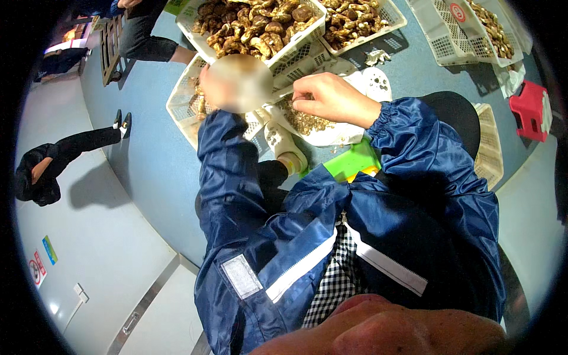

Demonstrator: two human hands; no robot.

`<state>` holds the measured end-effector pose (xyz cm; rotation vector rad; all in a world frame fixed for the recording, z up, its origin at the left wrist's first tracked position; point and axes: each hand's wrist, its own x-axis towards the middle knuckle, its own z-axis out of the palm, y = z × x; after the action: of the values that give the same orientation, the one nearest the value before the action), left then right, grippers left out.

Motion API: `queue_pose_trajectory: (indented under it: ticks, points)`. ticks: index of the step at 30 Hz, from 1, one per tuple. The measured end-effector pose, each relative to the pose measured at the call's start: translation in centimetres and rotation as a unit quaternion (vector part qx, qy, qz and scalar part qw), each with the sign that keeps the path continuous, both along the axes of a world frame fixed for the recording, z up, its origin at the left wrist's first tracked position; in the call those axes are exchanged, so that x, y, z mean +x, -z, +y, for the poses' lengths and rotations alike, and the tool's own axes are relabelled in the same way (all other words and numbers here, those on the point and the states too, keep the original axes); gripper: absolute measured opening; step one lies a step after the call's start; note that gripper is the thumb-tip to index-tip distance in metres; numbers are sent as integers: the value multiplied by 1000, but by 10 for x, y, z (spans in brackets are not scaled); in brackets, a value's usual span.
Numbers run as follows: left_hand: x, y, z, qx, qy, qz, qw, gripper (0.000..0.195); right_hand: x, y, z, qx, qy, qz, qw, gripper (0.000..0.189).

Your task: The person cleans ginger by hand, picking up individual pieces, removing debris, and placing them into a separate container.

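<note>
My left hand (210,88) is at the near edge of a white perforated plastic crate heaped with brown mushrooms (270,31). A blurred patch hides most of its fingers and anything in them. Below that hand, a lower white crate (179,104) has a few mushrooms in it. My right hand (333,98) hovers above a white plastic sheet (350,133) strewn with brown trimmings (310,122). Its fingers are curled towards the thumb, and whether something small is pinched there cannot be made out.
Another mushroom crate (395,22) stands behind on the right. More white crates (448,44) lie beyond, near a red stool (530,111). White clogs (279,137) and a green object (355,159) are by my legs. One person's leg (151,46) is close at left; another person (49,168) is farther off.
</note>
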<state>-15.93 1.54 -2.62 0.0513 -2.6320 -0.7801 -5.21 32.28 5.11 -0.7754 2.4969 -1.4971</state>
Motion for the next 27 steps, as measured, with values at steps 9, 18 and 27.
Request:
queue_pose_trajectory:
  ticks: [9, 18, 27]
  points:
    - [-95, 0, 69, -272, 29, -231, 934, 56, 21, -32, -5, 7, 10, 17, 1000, 18]
    - [-62, -72, 58, 236, 98, -88, 963, 42, -5, -36, -2, -61, 65, 60, 994, 21]
    - [79, -90, 80, 645, 119, -203, 727, 29, -36, -20, 0, -188, 48, 40, 980, 17]
